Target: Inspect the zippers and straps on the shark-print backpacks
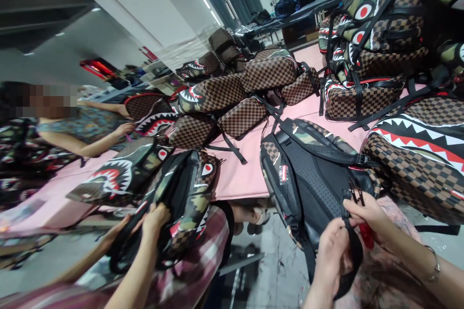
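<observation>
At the lower right, a backpack (308, 174) in camouflage and brown check lies with its black padded back panel facing up. Its lower part leans over the table edge toward me. My left hand (331, 248) is closed round a black webbing strap (353, 256) of this backpack. Close beside it, my right hand (371, 217) pinches the strap's end between thumb and fingers. The same hand also grips red-handled thread snips (367, 235), whose dark tips point up past the fingers.
The pink table (239, 178) bears several checked bags (268, 75). A shark-mouth backpack (424, 145) lies at right, below a stack of bags (384, 34). At left, a co-worker's hands (155, 217) handle another backpack (195, 198); another person (90, 125) sits across.
</observation>
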`<state>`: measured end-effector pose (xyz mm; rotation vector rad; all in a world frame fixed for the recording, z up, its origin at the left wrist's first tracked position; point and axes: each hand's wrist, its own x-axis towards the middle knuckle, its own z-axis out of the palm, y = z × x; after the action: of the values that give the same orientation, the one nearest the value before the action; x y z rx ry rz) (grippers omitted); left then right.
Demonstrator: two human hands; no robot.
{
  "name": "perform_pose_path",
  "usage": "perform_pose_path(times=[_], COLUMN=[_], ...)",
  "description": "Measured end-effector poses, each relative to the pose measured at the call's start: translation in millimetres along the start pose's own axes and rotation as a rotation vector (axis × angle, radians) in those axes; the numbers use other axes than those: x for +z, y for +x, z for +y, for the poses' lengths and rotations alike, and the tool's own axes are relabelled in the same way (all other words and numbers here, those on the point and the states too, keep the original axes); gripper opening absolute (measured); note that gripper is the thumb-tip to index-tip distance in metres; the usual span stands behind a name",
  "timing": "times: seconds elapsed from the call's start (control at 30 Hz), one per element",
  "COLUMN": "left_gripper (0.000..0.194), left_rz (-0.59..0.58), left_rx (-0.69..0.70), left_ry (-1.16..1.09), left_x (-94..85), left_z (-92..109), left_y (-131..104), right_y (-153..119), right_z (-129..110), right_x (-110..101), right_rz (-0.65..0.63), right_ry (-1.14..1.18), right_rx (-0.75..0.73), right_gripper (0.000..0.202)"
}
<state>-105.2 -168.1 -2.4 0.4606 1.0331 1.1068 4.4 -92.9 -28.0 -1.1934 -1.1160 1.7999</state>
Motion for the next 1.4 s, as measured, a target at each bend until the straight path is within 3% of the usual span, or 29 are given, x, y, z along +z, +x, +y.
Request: perform_pose_path(times=[0.1, 0.23, 0.33, 0.43, 0.57, 0.83, 0.97, 1.03, 1.13, 1.2, 1.3, 1.4], left_gripper=[0.034, 0.029, 0.027, 0.025, 0.027, 0.028, 0.029, 0.026, 0.036, 0.051, 0.051, 0.038], left_rz=[0.211, 0.287, 0.293, 0.31, 0.342, 0.364, 0.372, 0.317, 0.039, -0.117, -0.095, -0.049], left_rx=[0.159, 0.073, 0.024, 0.037, 0.037, 0.086, 0.089, 0.097, 0.104, 0.089, 0.059, 0.037], left_ry=[0.206, 0.098, -0.061, -0.141, -0.126, -0.037, -0.036, -0.033, 0.016, 0.105, 0.292, 0.344], left_x=[1.1, -4.6, -7.0, -6.8, -4.5, -3.1, -4.7, -9.1, -20.5, -27.6, -30.7, -25.2], left_z=[4, 7, 9, 12, 12, 5, 5, 9, 21, 30, 39, 38], left_y=[-2, -1, 0, 0, 0, 0, 1, -2, -9, -11, 0, 26], right_y=[0, -5, -14, -23, -27, -23, -27, -27, -17, 0, 34, 61], right_z=[-1, -4, -8, -10, -10, -17, -15, -13, -19, -30, -53, -67], right_x=[0, -5, -17, -33, -46, -43, -41, -44, -52, -59, -68, -73], right_rz=[0.071, 0.117, 0.169, 0.113, -0.025, -0.127, -0.139, -0.08, 0.113, 0.201, 0.337, 0.308], right_ry=[-0.08, -0.313, -0.6, -0.849, -0.992, -1.095, -1.006, -0.859, -0.632, -0.589, -0.731, -0.863], right_rx=[-0.06, -0.246, -0.5, -0.725, -0.823, -0.809, -0.77, -0.715, -0.589, -0.506, -0.378, -0.273], right_gripper=[0.035, 0.016, 0.02, 0.02, 0.023, 0.026, 0.023, 0.018, 0.019, 0.033, 0.054, 0.035])
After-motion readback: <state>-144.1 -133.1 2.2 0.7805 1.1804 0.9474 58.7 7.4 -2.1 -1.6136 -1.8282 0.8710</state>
